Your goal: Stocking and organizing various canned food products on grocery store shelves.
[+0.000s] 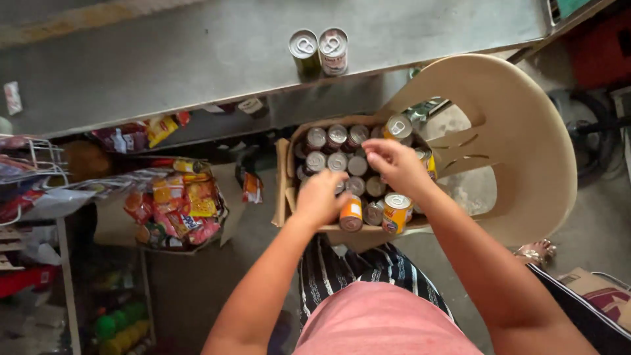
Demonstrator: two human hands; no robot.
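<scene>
Cardboard box (282, 190) of cans: left hand (320, 197) curled over one can (351, 214), right hand (393, 161) pinching another, hidden.

cardboard box (281, 177) of cans (337, 135), snack packets (177, 204) left

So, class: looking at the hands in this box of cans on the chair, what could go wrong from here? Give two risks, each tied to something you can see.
1. The cardboard box of cans sits on a plastic chair seat; with both the left hand and right hand reaching in, it might tip or slide off.
2. The two cans on the metal counter stand near its edge; a knock could send them down.
</scene>
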